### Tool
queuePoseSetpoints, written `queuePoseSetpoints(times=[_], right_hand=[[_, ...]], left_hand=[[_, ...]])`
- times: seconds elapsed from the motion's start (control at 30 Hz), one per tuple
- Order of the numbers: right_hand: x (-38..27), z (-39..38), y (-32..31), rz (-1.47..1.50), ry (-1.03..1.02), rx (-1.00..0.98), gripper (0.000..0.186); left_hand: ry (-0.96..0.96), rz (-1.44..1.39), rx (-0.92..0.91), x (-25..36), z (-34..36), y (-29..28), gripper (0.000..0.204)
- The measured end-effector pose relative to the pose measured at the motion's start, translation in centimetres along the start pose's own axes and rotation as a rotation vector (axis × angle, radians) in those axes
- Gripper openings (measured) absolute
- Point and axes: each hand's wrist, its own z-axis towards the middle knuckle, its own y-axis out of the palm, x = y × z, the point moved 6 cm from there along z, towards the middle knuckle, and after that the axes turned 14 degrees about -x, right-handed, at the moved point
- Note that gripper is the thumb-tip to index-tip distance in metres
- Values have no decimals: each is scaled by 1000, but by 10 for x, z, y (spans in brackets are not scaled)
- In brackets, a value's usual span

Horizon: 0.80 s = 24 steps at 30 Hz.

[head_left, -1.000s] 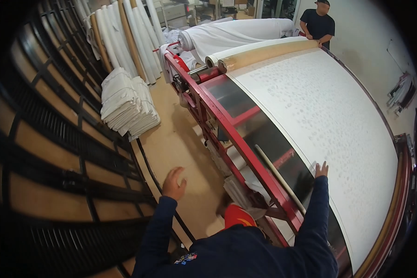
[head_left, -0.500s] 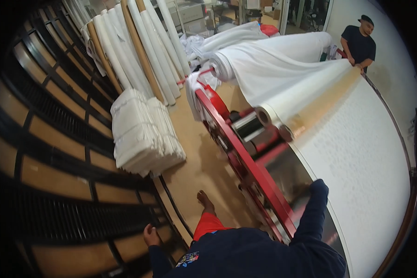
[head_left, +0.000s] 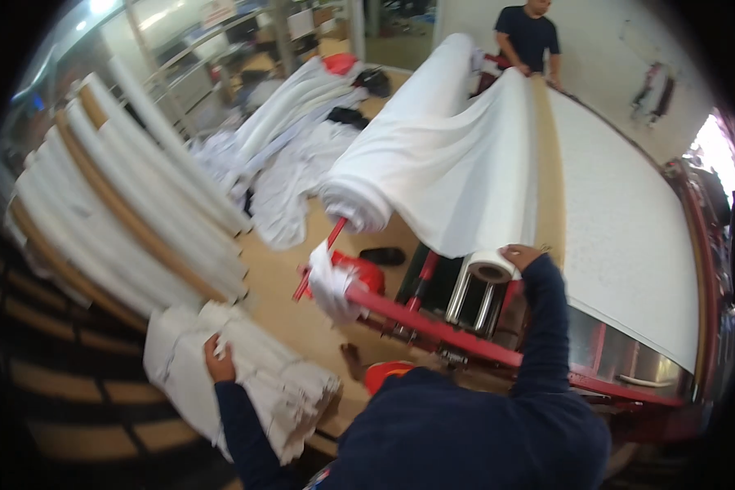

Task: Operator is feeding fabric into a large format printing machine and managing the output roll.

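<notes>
The right hand (head_left: 521,255) lies on the near end of a white roll (head_left: 498,208), fingers bent over its rim beside the hollow core; whether they grip it or only rest there, I cannot tell. The left hand (head_left: 219,358) is empty, its fingers loosely curled with a gap to the thumb, in front of a stack of folded off-white cloth (head_left: 180,351) (whether it touches the stack is unclear).

The white roll lies across the red-framed machine (head_left: 429,327), just beside a brown roll (head_left: 550,163) that runs parallel to it. To the right of both, a broad white sheet (head_left: 629,212) spreads flat. On the left, white fabric (head_left: 449,180) sags between the white roll and a thicker fabric roll (head_left: 359,200) on a red bar (head_left: 336,233). A co-worker (head_left: 527,41) in a dark shirt stands at the far ends of the rolls, arms reaching down to them. Farther left, loose white cloth (head_left: 282,200) covers part of the floor, near long white and brown tubes (head_left: 131,196) leaning in a row.
</notes>
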Motion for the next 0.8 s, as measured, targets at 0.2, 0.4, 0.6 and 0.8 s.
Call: queuePoseSetpoints(times=[0.2,0.4,0.6,0.8], right_hand=[[-120,108,56,219,96,264,66],[-305,192,71,148,165,287,72],[-342,246,84,-111,548,417,86],[-323,256,103,19,597,563,87]], left_hand=[[-363,-163,-23,-160,64,1,39],[-542,27,-271,-244,125,92,35],[-760,141,-708,-329,265,76,37],[-246,601,-1008,-299,437,49,39]])
